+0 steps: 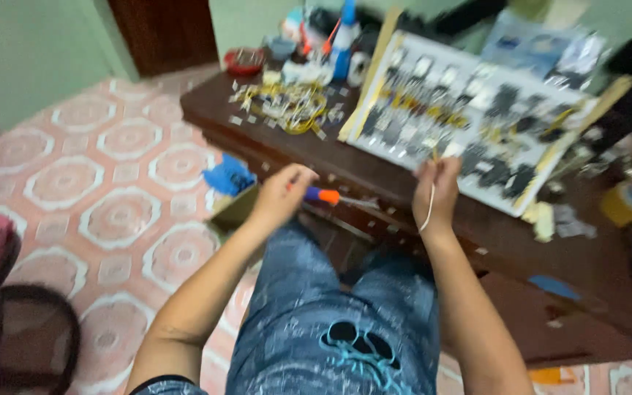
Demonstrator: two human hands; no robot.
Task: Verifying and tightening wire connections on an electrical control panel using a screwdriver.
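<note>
A dark wooden table (272, 150) spans the upper right. On it lies a white board (469, 117) of small dark parts. Just below the board's near edge, the right hand (439, 186) pinches a thin pale strip (429, 208). Left of it, the left hand (281, 196) grips 1 orange-handled screwdriver (325, 195).

The bench (404, 183) stands before the seated person, with a board of small parts (477, 110) lying on it at right and a tangle of wire scraps (290, 106) on it at left. Bottles (345, 36) stand behind the scraps. A screwdriver (327, 196) lies between the left hand (281, 196) and right hand (437, 189), before the board.
</note>
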